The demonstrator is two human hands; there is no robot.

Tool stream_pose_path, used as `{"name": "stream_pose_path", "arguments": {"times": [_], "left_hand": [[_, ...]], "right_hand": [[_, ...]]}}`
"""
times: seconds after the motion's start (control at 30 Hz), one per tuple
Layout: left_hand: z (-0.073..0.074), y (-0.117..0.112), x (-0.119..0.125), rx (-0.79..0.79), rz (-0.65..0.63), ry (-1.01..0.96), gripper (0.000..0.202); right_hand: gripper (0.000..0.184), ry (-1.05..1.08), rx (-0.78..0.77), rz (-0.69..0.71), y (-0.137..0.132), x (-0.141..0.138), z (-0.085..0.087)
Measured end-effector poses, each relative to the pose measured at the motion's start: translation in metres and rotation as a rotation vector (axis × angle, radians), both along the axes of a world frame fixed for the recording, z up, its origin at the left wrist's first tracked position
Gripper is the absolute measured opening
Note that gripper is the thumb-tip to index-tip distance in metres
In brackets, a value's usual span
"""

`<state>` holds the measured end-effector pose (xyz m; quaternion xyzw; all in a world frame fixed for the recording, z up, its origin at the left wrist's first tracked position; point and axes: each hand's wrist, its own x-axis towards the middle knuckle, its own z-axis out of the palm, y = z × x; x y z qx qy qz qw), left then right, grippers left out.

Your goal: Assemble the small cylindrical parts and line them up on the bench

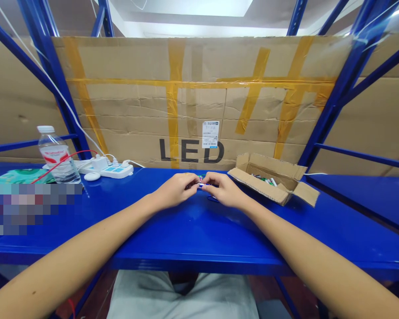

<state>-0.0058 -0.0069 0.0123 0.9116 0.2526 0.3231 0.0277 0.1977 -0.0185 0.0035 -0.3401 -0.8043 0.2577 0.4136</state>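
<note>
bright ceiling light (pixel 182 6), edges rather warped

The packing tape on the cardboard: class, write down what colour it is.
The packing tape is amber-yellow, best seen in the head view.

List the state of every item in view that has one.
Left hand, pinching the small item
Right hand, pinching the small item
Small colourful item, held between both hands
Cardboard box, flaps open, small items inside
Plastic water bottle, upright, capped
Power strip, white adapter plugged in
</note>
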Motion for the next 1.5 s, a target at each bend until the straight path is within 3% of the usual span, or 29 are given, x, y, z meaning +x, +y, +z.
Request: {"name": "stream_pose_path", "arguments": {"times": [0.23, 0.47, 0.6, 0.7, 0.83, 0.93, 1.17, 1.23, 1.37, 1.4, 1.5], "left_hand": [[-0.002, -0.001, 0.001, 0.095, -0.012, 0.059, 0.011], [0.001, -0.002, 0.002, 0.050, -0.003, 0.061, 0.011], [0.002, -0.003, 0.004, -0.077, 0.004, -0.046, 0.010], [0.000, -0.001, 0.006, -0.227, -0.002, -0.194, 0.011], [-0.004, 0.003, 0.010, -0.430, -0.054, -0.389, 0.023], [-0.006, 0.005, 0.012, -0.497, -0.048, -0.467, 0.025], [-0.004, 0.003, 0.011, -0.301, -0.016, -0.425, 0.013], [-0.003, 0.004, 0.010, -0.291, -0.018, -0.428, 0.012], [-0.002, 0.009, 0.006, -0.332, -0.019, -0.458, 0.015], [-0.002, 0.011, 0.006, -0.360, -0.023, -0.462, 0.015], [-0.005, 0.013, 0.006, -0.476, -0.044, -0.455, 0.019]], "right_hand": [[0.022, 0.027, -0.207, 0.036, 0.001, 0.001, 0.000], [0.018, 0.017, -0.242, 0.045, 0.001, 0.003, 0.004], [0.018, -0.006, -0.167, 0.031, 0.000, 0.002, 0.008], [0.019, 0.096, -0.157, 0.007, 0.004, -0.001, 0.007], [0.025, 0.325, -0.239, -0.067, 0.009, -0.006, 0.002], [0.029, 0.401, -0.365, -0.063, 0.009, -0.008, 0.000], [0.028, 0.440, -0.494, 0.034, 0.004, -0.012, 0.002], [0.027, 0.365, -0.438, -0.037, 0.005, -0.009, 0.005], [0.015, -0.098, -0.159, -0.437, 0.009, 0.006, 0.010], [0.014, -0.248, -0.144, -0.479, 0.009, 0.010, 0.009], [0.024, -0.540, -0.228, -0.423, 0.011, 0.017, 0.004]]}}
